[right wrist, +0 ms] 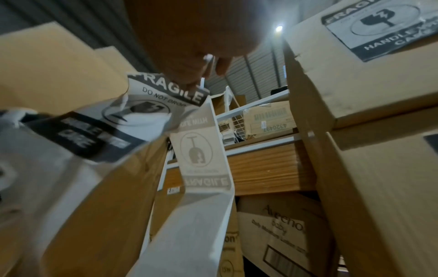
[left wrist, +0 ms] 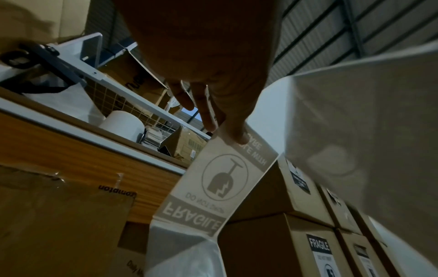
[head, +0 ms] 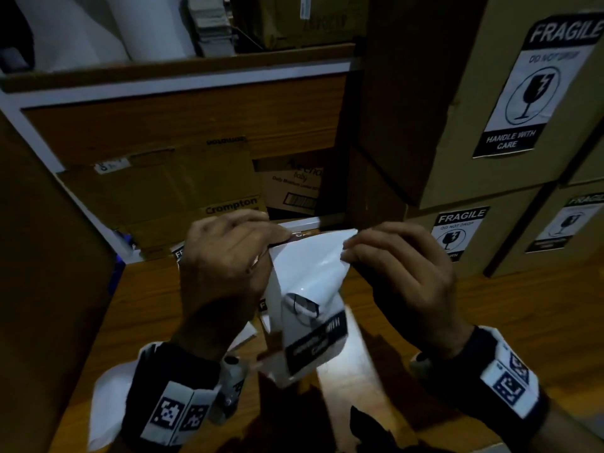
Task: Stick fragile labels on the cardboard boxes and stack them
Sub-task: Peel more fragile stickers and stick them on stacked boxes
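Note:
Both hands hold a fragile label sheet (head: 309, 266) up over the wooden table (head: 523, 305). My left hand (head: 277, 237) pinches its top left edge; in the left wrist view, thumb and fingers of the left hand (left wrist: 222, 129) grip a pale strip (left wrist: 213, 180) showing mirrored FRAGILE print. My right hand (head: 348, 248) pinches the top right corner; in the right wrist view, the right hand (right wrist: 201, 75) holds the curled printed label (right wrist: 161, 101), with the pale strip (right wrist: 203, 161) hanging beyond it. Labelled cardboard boxes (head: 457, 165) are stacked at the right.
A tall plain cardboard box (head: 49, 289) stands at the left. A small bottle (head: 232, 380) and loose white paper (head: 108, 403) lie under my left wrist. Behind the table is a shelf (head: 183, 89) with a Crompton carton (head: 183, 197) leaning against it.

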A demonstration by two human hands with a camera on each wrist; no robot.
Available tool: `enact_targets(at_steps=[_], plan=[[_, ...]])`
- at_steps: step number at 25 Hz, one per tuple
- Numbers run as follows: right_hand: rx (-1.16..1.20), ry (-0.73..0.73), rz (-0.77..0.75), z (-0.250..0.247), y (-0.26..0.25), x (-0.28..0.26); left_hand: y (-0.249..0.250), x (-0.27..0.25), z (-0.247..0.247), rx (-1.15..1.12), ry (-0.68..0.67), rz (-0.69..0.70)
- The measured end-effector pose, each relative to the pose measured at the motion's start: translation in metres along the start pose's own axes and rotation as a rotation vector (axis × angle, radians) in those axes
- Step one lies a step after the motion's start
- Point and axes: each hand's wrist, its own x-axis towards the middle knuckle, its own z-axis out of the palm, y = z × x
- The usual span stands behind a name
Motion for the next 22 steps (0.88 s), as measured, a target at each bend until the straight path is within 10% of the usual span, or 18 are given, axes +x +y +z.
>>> enact_targets(at_steps=[12, 22], plan=[[-0.129, 0.065, 0.096, -0.026, 0.01, -0.017, -0.045, -0.027, -0.027, 0.208, -0.084, -0.262], [0.008, 0.109, 0.925, -0.046, 0.035, -0.002, -0.095, -0.043, -0.034, 0.504, -0.225, -0.529]])
